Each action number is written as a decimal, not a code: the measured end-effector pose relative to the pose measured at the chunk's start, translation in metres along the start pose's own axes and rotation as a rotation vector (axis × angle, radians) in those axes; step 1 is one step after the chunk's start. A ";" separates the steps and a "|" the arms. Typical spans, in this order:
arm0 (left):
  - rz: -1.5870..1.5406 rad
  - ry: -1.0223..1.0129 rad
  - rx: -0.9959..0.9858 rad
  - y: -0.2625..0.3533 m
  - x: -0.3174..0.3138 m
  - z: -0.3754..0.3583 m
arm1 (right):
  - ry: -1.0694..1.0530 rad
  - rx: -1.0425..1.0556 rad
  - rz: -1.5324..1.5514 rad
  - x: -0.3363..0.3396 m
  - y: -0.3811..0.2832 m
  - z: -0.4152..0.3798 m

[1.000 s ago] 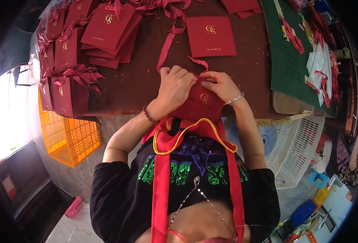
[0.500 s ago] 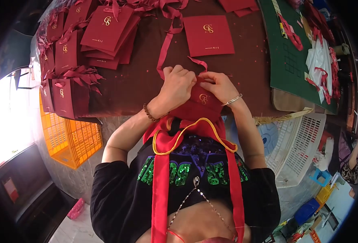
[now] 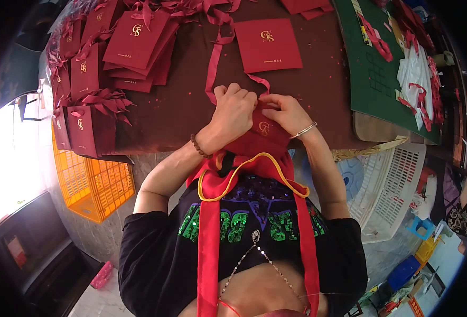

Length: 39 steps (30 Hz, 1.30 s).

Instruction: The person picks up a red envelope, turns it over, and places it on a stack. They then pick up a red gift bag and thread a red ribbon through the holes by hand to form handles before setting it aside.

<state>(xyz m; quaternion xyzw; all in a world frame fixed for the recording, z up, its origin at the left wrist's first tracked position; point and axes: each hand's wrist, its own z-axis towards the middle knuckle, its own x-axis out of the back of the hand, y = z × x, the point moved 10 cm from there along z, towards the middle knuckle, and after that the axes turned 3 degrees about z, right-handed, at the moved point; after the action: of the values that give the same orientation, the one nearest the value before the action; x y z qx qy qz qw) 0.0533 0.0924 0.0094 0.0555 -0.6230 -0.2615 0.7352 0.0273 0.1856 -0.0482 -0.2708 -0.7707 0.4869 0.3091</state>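
Observation:
A small dark-red paper gift bag (image 3: 265,128) with a gold monogram is between my hands at the table's near edge, its top towards my fingers. My left hand (image 3: 232,112) is closed in a pinch at the bag's upper left. From it a red ribbon (image 3: 213,66) runs up the table. My right hand (image 3: 285,114) pinches the top right of the bag, thumb and forefinger together. A short ribbon end (image 3: 260,80) sticks up between the hands. The fingertips partly hide where ribbon and bag meet.
Another red bag (image 3: 269,45) lies flat ahead. Stacked bags (image 3: 137,39) and standing bags with ribbons (image 3: 85,127) are at the left. A green cutting mat (image 3: 371,79) lies right. Below the table are an orange crate (image 3: 99,185) and a white basket (image 3: 389,195).
Both hands hold nearly the same pose at the bag's top. The table and the things on it appear slightly further left in view.

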 end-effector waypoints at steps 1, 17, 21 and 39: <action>-0.070 -0.007 0.021 -0.003 -0.001 0.000 | -0.034 0.017 0.011 -0.002 0.002 0.000; -0.141 0.002 0.022 0.001 0.002 -0.001 | -0.036 0.016 0.016 0.004 0.005 -0.001; -0.118 0.001 0.026 0.006 0.005 0.001 | -0.010 0.001 -0.023 0.002 -0.006 -0.007; 0.020 -0.212 -0.067 -0.001 0.008 0.017 | 0.126 0.114 -0.361 0.001 -0.030 -0.023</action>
<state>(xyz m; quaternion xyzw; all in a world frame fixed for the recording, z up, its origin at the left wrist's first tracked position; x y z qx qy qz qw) 0.0371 0.0920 0.0196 -0.0035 -0.6888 -0.2791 0.6691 0.0400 0.1886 -0.0132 -0.1402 -0.7572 0.4484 0.4538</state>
